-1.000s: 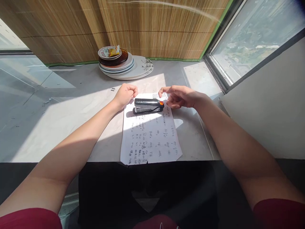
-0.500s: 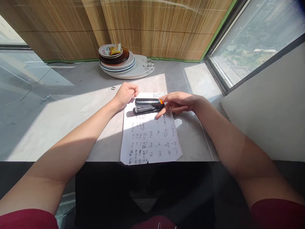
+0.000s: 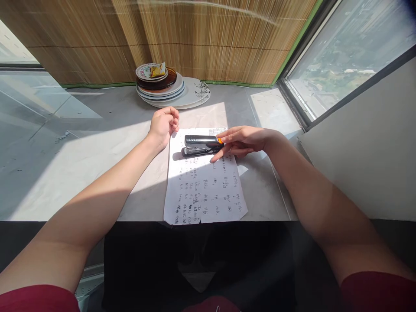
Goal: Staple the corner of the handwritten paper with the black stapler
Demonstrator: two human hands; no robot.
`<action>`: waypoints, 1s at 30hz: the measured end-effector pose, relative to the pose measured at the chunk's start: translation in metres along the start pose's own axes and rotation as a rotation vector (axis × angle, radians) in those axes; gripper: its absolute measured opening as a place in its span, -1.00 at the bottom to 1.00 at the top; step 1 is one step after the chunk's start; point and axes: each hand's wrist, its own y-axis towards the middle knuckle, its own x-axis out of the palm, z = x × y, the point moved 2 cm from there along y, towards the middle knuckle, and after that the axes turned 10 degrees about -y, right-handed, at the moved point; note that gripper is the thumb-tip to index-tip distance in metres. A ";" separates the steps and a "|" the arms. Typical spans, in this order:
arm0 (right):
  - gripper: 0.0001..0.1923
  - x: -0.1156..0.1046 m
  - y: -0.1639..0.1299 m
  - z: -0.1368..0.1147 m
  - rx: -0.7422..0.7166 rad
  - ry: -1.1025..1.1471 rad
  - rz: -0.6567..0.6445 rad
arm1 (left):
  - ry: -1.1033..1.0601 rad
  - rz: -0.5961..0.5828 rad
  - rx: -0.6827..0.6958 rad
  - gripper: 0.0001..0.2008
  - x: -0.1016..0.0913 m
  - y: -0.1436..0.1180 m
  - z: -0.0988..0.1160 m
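The right hand's (image 3: 246,138) fingers grasp the orange-marked end of a stapler (image 3: 200,141), glossy black, its long halves parted, a silvery strip between. It lies across a handwritten sheet (image 3: 204,186); beside that, the left hand (image 3: 162,125) is loosely fisted.

Illeg. handwritten txt (image 3: 190,196) on wh. paper sheet (image 3: 212,177)

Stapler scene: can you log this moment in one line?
black stapler: on handwritten sheet | left hand: curled by sheet | right hand: at stapler's orange end, grip unclear | plate stack: beyond
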 end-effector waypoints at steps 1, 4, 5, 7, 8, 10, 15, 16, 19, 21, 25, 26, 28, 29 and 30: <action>-0.76 0.000 0.000 0.000 0.006 -0.003 0.008 | 0.002 -0.001 0.001 -0.78 0.000 0.000 0.000; -0.78 -0.001 0.002 0.002 0.003 -0.003 0.011 | 0.005 -0.001 0.005 -0.78 0.000 0.000 0.000; -0.77 -0.001 0.002 0.003 -0.003 -0.003 -0.008 | 0.007 -0.002 0.007 -0.78 0.000 -0.001 0.000; -0.74 -0.003 0.003 0.005 -0.018 -0.014 -0.045 | 0.016 -0.009 0.014 -0.78 0.001 -0.001 0.001; -0.71 -0.003 0.002 0.006 -0.022 -0.027 -0.051 | 0.020 -0.014 0.018 -0.78 0.001 -0.001 0.001; -0.60 -0.005 0.000 0.007 -0.026 -0.068 -0.031 | 0.021 -0.019 0.021 -0.78 0.001 -0.001 0.001; -0.32 -0.002 -0.007 -0.007 -0.240 -0.210 0.271 | 0.028 -0.026 0.016 -0.80 0.000 -0.001 0.000; -0.32 0.001 -0.007 -0.012 -0.327 -0.258 0.406 | 0.035 -0.033 0.021 -0.80 0.000 -0.001 0.000; -0.43 0.014 0.002 -0.019 -0.471 -0.491 0.671 | 0.049 -0.045 0.028 -0.82 -0.001 -0.001 0.000; -0.47 0.026 0.016 -0.018 -0.461 -0.674 0.659 | 0.054 -0.042 0.022 -0.82 -0.001 -0.001 -0.001; -0.65 0.041 0.041 -0.010 -0.438 -0.897 0.597 | 0.071 -0.038 0.028 -0.83 -0.001 -0.001 -0.002; -0.72 0.042 0.043 -0.009 -0.442 -0.916 0.599 | 0.076 -0.041 0.033 -0.83 -0.001 -0.001 -0.002; -0.79 0.045 0.042 -0.009 -0.465 -0.923 0.626 | 0.082 -0.059 0.051 -0.84 0.000 -0.002 -0.001; -0.80 0.045 0.039 -0.010 -0.485 -0.916 0.663 | 0.082 -0.071 0.069 -0.84 0.000 -0.003 0.000; -0.81 0.046 0.035 -0.012 -0.507 -0.906 0.726 | 0.082 -0.085 0.091 -0.84 0.000 -0.004 0.001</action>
